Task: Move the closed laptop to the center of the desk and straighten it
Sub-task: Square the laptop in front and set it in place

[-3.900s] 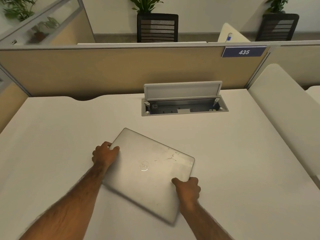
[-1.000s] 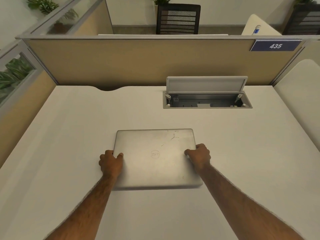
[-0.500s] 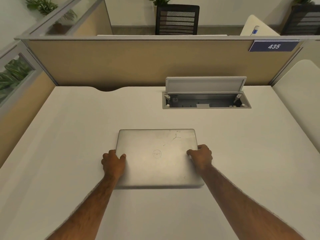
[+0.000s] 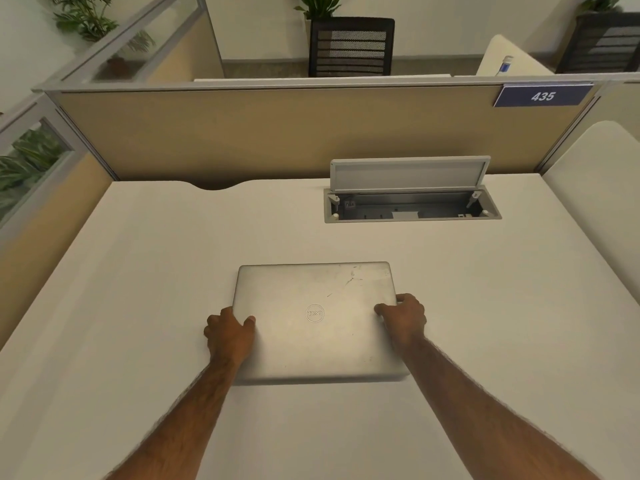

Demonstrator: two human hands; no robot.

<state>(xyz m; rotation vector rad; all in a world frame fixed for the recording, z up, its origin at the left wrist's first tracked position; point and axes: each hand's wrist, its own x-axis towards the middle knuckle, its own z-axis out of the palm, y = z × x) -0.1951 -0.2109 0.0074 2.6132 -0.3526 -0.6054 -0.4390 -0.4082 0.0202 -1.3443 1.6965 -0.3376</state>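
Head view is showing the left hand [image 4: 231,332] and right hand [image 4: 402,317] gripping the side edges of the closed silver laptop [image 4: 317,320], lying square mid-desk [image 4: 138,271], its round logo unreadable, a "435" sign [image 4: 543,95] hanging on the beige partition [image 4: 259,133].

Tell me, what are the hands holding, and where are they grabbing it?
The closed laptop, lying flat on the desk. The left hand grips its left edge and the right hand its right edge, thumbs on top of the lid.
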